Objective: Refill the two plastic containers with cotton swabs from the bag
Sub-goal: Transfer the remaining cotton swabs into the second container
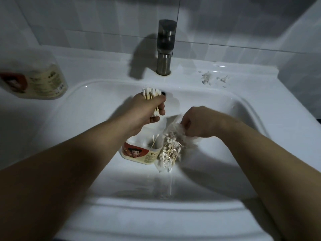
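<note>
Swabs [150, 93] are being gripped by the left hand [145, 112], container [139, 153] at six o'clock; bag [171, 150] seemingly being pinched by the right hand [196, 122].

**Dim, cool light and hard shadows**

The picture is dim and grey-blue. Beyond the left hand [147, 112], the tap [165, 47] throws a hard dark shadow leftward on the wall [86, 23]. Both forearms darken towards the camera. The swabs [151, 93] gripped by the left hand are brightest; the bag [171, 150] pinched by the right hand [196, 122] is smeared. Far left of the hands, a container [43, 79] is blurred, and the sink [83, 84] rim bows.
</note>
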